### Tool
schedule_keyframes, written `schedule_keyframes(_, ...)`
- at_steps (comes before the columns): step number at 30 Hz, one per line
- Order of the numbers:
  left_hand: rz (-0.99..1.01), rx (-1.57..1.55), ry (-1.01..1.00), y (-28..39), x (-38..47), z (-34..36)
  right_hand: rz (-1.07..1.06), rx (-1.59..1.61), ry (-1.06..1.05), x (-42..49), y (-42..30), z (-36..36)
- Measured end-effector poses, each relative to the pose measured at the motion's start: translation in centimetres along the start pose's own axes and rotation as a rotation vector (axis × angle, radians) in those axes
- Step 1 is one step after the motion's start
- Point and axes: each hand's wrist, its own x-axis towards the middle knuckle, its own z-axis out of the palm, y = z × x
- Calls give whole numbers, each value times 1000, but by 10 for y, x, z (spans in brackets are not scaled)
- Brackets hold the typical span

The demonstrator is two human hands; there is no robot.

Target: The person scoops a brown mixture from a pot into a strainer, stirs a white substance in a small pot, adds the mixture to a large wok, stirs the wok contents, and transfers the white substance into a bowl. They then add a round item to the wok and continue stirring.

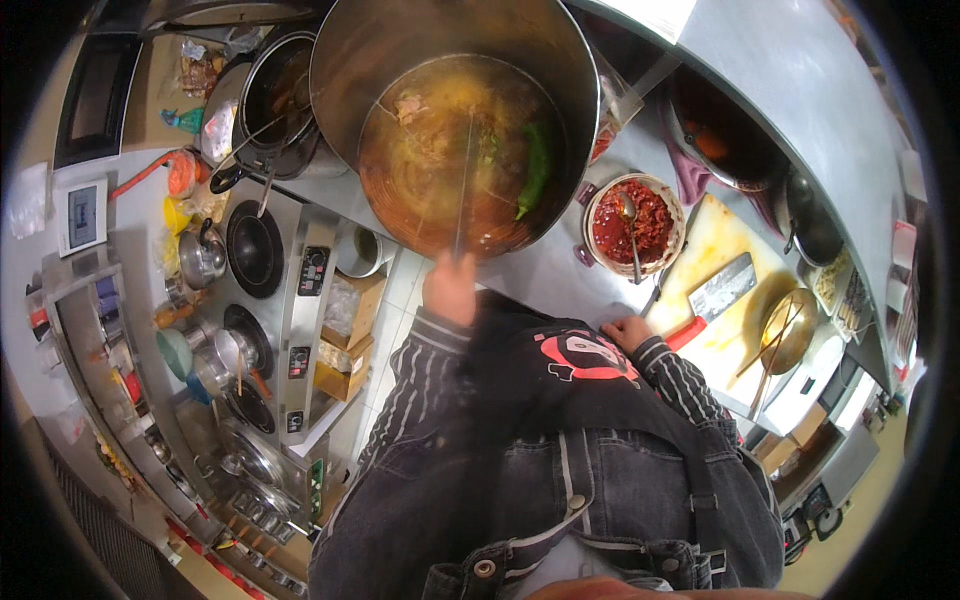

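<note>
My left hand grips the long metal handle of a utensil, which reaches down into a tall metal stockpot. The utensil's lower end is hidden in the yellow-brown broth. A long green chilli and a pale piece of food show in the broth. Near the counter edge, my right hand has curled fingers; whether it holds anything is unclear. Ahead of it stands a tub of red chilli paste with a metal spoon in it. A red-handled cleaver lies close by.
The cleaver rests on a stained white cutting board, beside a metal bowl with chopsticks across it. At left, an induction range carries a black frying pan and several pots. A smaller pot adjoins the stockpot.
</note>
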Motion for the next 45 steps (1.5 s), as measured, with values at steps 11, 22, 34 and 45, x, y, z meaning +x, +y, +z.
schedule_keyframes(11,46,-59,8,2,-6,-1,-2,-35,38,1,3,3)
schedule_keyframes(22,22,-44,-52,3,-3,-1,16,-31,93,0,2,4)
schedule_keyframes(34,-270,-767,-235,-45,39,-9,-68,-37,157,6,5,3)
schedule_keyframes(45,37,-161,104,-65,41,-10,4,-41,163,-5,-22,-6)
